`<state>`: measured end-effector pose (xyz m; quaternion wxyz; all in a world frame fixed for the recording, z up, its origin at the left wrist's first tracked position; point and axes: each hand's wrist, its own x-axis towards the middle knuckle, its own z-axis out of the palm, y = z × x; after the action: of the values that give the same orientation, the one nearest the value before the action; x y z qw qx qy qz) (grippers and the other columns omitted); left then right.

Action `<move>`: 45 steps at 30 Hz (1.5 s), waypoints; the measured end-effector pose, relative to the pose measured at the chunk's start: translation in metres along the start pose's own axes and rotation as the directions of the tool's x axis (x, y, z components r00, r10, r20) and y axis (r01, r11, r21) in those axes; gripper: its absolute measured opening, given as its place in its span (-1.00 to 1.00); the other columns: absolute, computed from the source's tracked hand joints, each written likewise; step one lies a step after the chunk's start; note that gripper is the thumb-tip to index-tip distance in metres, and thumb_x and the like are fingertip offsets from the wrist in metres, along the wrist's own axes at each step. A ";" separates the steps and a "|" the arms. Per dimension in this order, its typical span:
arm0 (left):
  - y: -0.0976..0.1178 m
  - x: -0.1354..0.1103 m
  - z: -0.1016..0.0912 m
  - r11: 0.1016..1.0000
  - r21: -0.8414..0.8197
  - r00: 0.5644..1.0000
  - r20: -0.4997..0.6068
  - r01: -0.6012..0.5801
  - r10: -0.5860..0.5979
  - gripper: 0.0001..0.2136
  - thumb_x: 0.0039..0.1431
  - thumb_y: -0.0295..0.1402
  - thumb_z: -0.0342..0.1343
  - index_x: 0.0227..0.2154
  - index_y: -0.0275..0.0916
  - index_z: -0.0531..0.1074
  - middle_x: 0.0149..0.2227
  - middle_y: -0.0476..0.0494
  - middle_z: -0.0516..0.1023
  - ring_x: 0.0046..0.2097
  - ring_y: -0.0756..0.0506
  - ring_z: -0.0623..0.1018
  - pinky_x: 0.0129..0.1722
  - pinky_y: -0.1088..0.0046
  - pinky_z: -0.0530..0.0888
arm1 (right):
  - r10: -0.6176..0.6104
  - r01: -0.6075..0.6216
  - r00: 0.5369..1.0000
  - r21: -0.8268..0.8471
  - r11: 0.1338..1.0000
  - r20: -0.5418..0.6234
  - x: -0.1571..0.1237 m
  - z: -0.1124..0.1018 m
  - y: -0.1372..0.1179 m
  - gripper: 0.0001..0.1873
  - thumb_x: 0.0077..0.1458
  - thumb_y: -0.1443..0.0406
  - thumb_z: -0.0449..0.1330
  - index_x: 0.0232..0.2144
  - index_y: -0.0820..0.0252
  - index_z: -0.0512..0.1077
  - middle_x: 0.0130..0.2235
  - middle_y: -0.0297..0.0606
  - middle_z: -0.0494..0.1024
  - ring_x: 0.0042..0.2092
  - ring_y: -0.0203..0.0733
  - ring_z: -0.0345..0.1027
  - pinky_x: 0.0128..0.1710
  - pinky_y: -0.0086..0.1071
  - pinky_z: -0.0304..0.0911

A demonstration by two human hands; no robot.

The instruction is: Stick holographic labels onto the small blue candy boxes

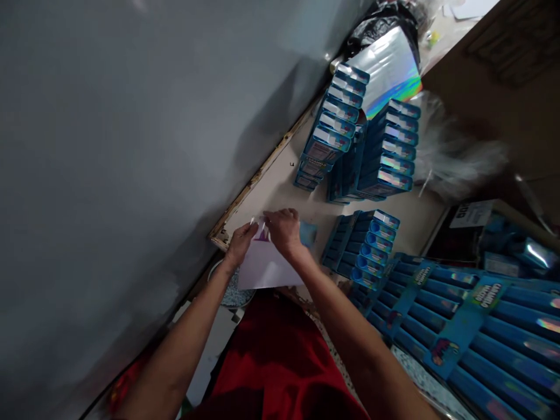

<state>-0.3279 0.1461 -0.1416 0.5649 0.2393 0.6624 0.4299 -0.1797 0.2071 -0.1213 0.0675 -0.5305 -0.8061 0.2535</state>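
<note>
My left hand (240, 242) is closed, with its thumb and fingers pinching one side of a small white-and-purple piece (262, 232). On the other side, the bent fingers of my right hand (284, 230) grip the same piece near its top. Whether the piece is plastic or paper I cannot tell. Below it a pale, smooth sheet (268, 269) extends over the table's near edge, and I cannot make out whether the two are joined. Something flat and blue (308, 233) lies beside my right wrist, partly hidden by it.
Upright blue boxes (328, 134) stand in groups on the pale table (280, 192). More blue boxes (464, 315) are packed at the lower right. A shiny silver sheet (387, 67) and black plastic bag (380, 26) lie at the back. A grey wall (131, 146) borders the left.
</note>
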 end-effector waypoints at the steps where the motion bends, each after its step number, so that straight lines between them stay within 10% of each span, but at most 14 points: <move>1: 0.003 -0.003 0.005 1.000 -0.022 1.000 0.009 -0.009 0.009 -0.57 -0.03 0.07 0.32 -0.39 -0.26 0.56 -0.42 -0.07 0.53 -0.27 -0.14 0.50 -0.26 0.38 0.45 | -0.002 0.001 1.000 -0.027 1.000 -0.020 -0.007 0.006 -0.006 -0.60 0.38 0.33 0.02 0.17 0.12 0.47 0.12 -0.05 0.59 0.16 0.05 0.36 0.31 0.03 -0.06; 6: 0.006 -0.015 0.019 0.994 -0.086 0.996 -0.057 -0.073 0.068 -0.60 0.09 0.04 0.24 -0.32 -0.27 0.55 -0.26 -0.17 0.62 -0.14 -0.14 0.52 -0.06 0.34 0.44 | 0.010 -0.013 0.999 -0.063 0.998 -0.049 -0.047 0.033 -0.026 -0.37 0.34 0.46 -0.10 0.41 0.19 0.13 0.45 -0.01 0.14 0.46 0.12 -0.09 0.39 0.28 -0.41; 9: 0.002 -0.015 0.019 0.994 -0.107 0.997 -0.068 -0.028 0.021 -0.56 0.09 0.07 0.25 -0.30 -0.28 0.53 -0.27 -0.16 0.60 -0.20 -0.11 0.52 -0.14 0.38 0.45 | -0.017 0.017 1.000 -0.017 1.000 -0.013 -0.067 0.032 -0.027 -0.38 0.32 0.47 -0.06 0.36 0.05 0.23 0.42 -0.16 0.23 0.44 0.11 -0.04 0.40 0.30 -0.45; 17: 0.012 -0.019 0.014 0.995 -0.071 0.997 -0.046 -0.065 0.061 -0.60 0.10 0.06 0.25 -0.39 -0.24 0.48 -0.45 -0.03 0.47 -0.43 -0.03 0.40 -0.42 0.45 0.36 | 0.156 -0.113 0.977 0.263 0.958 -0.148 -0.076 -0.001 -0.024 -0.68 0.26 0.28 0.16 0.04 0.08 0.52 -0.15 -0.12 0.60 -0.04 0.03 0.40 0.11 -0.06 0.19; 26: 0.004 0.011 0.004 0.992 0.122 0.991 -0.131 -0.020 0.036 -0.40 0.04 0.24 0.18 -0.20 -0.27 0.49 -0.33 -0.16 0.56 -0.33 -0.16 0.54 -0.32 0.34 0.44 | 0.307 -0.111 0.952 0.939 0.326 0.006 -0.051 -0.040 -0.009 -0.29 -0.20 0.32 0.29 0.08 0.09 0.29 -0.35 -0.47 0.42 -0.38 -0.29 0.24 -0.33 -0.39 0.21; 30: 0.014 0.012 0.011 0.855 0.480 0.888 -0.282 -0.198 0.364 -0.36 0.03 0.15 0.27 0.00 -0.26 0.47 0.04 -0.36 0.55 0.10 -0.31 0.50 0.04 0.22 0.45 | 0.406 -0.162 0.909 0.978 0.133 0.095 -0.068 -0.054 -0.002 -0.31 -0.23 0.33 0.24 0.05 0.11 0.26 -0.35 -0.47 0.40 -0.38 -0.29 0.24 -0.38 -0.43 0.15; 34: 0.035 -0.015 0.043 0.968 0.181 0.985 0.049 -0.174 0.168 -0.39 0.17 0.24 0.09 -0.13 -0.27 0.59 -0.07 -0.35 0.63 -0.06 -0.24 0.59 -0.09 0.26 0.51 | 0.485 -0.154 0.870 0.982 0.108 0.083 -0.087 -0.074 0.011 -0.33 -0.23 0.33 0.25 0.03 0.11 0.30 -0.34 -0.45 0.42 -0.31 -0.27 0.31 -0.29 -0.41 0.22; 38: 0.050 -0.033 0.081 0.997 -0.048 0.948 0.317 0.053 -0.035 -0.53 -0.05 0.08 0.39 -0.30 -0.27 0.63 -0.27 -0.24 0.66 -0.27 -0.12 0.59 -0.26 0.39 0.50 | 0.547 -0.129 0.835 0.989 0.076 0.067 -0.102 -0.096 0.026 -0.36 -0.22 0.32 0.31 0.00 0.11 0.33 -0.36 -0.47 0.45 -0.33 -0.28 0.35 -0.27 -0.41 0.25; 41: 0.057 -0.037 0.111 0.999 -0.035 0.963 0.268 0.015 -0.005 -0.65 -0.14 -0.07 0.47 -0.43 -0.25 0.61 -0.44 -0.12 0.60 -0.38 -0.06 0.53 -0.37 0.47 0.44 | 0.649 -0.100 0.761 0.987 0.127 -0.006 -0.115 -0.109 0.039 -0.42 -0.14 0.24 0.36 -0.03 0.12 0.33 -0.35 -0.42 0.53 -0.32 -0.25 0.41 -0.28 -0.39 0.29; 45: 0.064 -0.036 0.164 0.992 0.092 0.944 0.327 -0.090 0.055 -0.67 -0.09 -0.08 0.44 -0.45 -0.27 0.64 -0.51 -0.11 0.57 -0.45 -0.03 0.47 -0.43 0.47 0.39 | 0.833 -0.068 0.478 0.934 0.351 -0.279 -0.127 -0.121 0.070 -0.52 -0.05 0.18 0.36 -0.10 0.12 0.31 -0.42 -0.43 0.55 -0.37 -0.24 0.44 -0.28 -0.38 0.32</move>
<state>-0.1733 0.1998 -0.0672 0.6362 0.3604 0.5735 0.3695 -0.0219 0.1570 -0.0301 0.5453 -0.7034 -0.2634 0.3722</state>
